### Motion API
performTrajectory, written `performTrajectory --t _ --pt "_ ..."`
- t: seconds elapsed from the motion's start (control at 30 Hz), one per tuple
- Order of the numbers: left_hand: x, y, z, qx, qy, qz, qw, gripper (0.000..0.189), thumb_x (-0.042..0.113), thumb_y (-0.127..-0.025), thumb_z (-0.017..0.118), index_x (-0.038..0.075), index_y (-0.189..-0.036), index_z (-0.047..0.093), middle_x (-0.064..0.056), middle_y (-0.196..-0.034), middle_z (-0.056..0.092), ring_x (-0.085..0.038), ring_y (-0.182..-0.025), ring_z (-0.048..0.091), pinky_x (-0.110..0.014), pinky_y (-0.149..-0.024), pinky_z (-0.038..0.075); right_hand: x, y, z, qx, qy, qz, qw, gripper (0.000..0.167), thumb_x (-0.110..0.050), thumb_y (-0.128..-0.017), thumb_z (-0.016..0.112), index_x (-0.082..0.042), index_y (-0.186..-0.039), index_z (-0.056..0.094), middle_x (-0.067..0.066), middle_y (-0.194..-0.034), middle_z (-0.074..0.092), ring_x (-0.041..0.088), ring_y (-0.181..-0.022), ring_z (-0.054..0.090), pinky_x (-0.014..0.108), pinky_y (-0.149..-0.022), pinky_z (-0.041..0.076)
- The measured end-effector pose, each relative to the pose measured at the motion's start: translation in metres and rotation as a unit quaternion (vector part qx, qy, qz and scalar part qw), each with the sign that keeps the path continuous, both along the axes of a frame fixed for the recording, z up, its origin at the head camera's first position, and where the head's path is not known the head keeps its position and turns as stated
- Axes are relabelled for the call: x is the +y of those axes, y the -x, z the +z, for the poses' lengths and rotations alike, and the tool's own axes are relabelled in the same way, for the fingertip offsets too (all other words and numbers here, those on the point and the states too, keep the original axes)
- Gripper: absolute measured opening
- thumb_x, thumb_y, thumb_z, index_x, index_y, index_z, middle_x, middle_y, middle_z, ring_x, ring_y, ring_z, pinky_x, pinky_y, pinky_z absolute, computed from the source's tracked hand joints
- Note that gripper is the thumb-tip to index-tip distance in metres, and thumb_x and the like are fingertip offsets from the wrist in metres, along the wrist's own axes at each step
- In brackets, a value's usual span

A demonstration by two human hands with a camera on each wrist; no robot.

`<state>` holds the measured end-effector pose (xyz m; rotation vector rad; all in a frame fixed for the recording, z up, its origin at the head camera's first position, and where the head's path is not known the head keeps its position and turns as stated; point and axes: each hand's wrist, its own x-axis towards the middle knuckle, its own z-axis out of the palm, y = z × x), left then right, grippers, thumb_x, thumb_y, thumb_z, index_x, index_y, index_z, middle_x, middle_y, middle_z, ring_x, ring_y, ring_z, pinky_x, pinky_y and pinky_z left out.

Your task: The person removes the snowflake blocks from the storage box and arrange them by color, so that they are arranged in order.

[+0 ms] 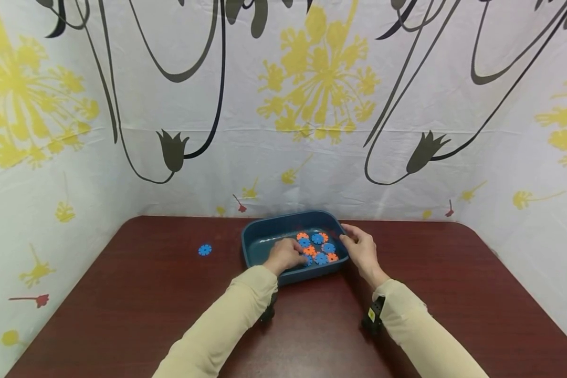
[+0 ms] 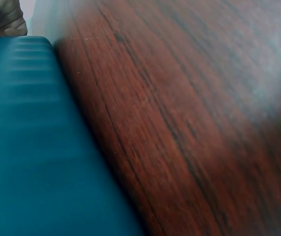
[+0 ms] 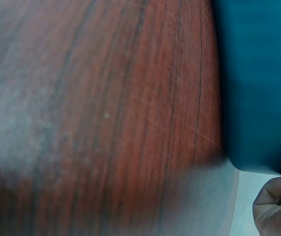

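Head view: bright, even
Surface (image 1: 307,336): soft glare, near side
Tray (image 2: 56,147): soft-focused, both wrist views
Wrist views: whitish glare patches

In the head view the left hand's grip (image 1: 285,255) hides part of the teal tray (image 1: 283,224) and possibly some slotted discs (image 1: 321,258); whether it pinches one cannot be told. The discs overlap too closely to count. Part of the right hand's grip (image 1: 361,251) is out of sight at the tray's 3 o'clock end. The sleeves (image 1: 231,312) run off at 7 and 5 o'clock. The left wrist view crops the tray at 9 o'clock and blurs the surface (image 2: 179,123) toward 2 o'clock; the right wrist view cuts a hand (image 3: 274,209) at 4 o'clock.
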<state>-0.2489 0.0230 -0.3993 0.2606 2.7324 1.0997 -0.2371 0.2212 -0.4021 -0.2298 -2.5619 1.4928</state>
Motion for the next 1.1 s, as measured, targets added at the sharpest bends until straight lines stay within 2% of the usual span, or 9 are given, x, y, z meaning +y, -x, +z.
performTrajectory --t 0.3,0.5,0.87,1.1 --pt "0.0040 0.0037 -0.0044 0.014 0.039 -0.004 0.9991 0.027 0.021 -0.074 0.081 0.008 -0.096 0.071 -0.003 -0.102 0.067 -0.022 -0.094 0.061 -0.037 -0.081 0.051 0.0003 -0.0002 0.0001 0.001 -0.002 0.002 1.0000 0.037 -0.016 -0.095 0.055 -0.013 -0.132 0.055 0.020 -0.100 0.061 0.020 -0.074 0.051 0.025 -0.057 0.039" --pt "0.0043 0.0044 -0.0056 0.022 0.055 -0.003 0.9982 0.024 0.022 -0.072 0.082 0.010 -0.088 0.069 -0.001 -0.095 0.067 -0.020 -0.088 0.061 -0.035 -0.076 0.051 0.0001 -0.0004 -0.0005 0.004 -0.003 0.001 1.0000 0.037 -0.015 -0.095 0.055 -0.013 -0.132 0.055 0.021 -0.100 0.061 0.019 -0.074 0.050 0.025 -0.057 0.039" --pt "0.0043 0.0032 -0.0039 0.019 0.039 0.001 0.9990 0.025 0.018 -0.072 0.082 0.010 -0.088 0.064 -0.001 -0.090 0.063 -0.019 -0.080 0.057 -0.034 -0.072 0.049 0.0001 -0.0006 -0.0009 0.007 -0.006 -0.003 1.0000 0.036 -0.016 -0.094 0.056 -0.013 -0.131 0.056 0.021 -0.094 0.059 0.018 -0.069 0.047 0.025 -0.054 0.038" --pt "0.0025 0.0043 -0.0039 0.040 0.021 0.007 0.9990 0.019 0.013 -0.072 0.081 0.010 -0.082 0.065 -0.001 -0.081 0.063 -0.018 -0.073 0.056 -0.034 -0.068 0.048 -0.0009 -0.0011 -0.0002 0.003 -0.005 -0.004 1.0000 0.037 -0.016 -0.095 0.055 -0.012 -0.132 0.055 0.021 -0.099 0.060 0.019 -0.073 0.049 0.024 -0.056 0.039"
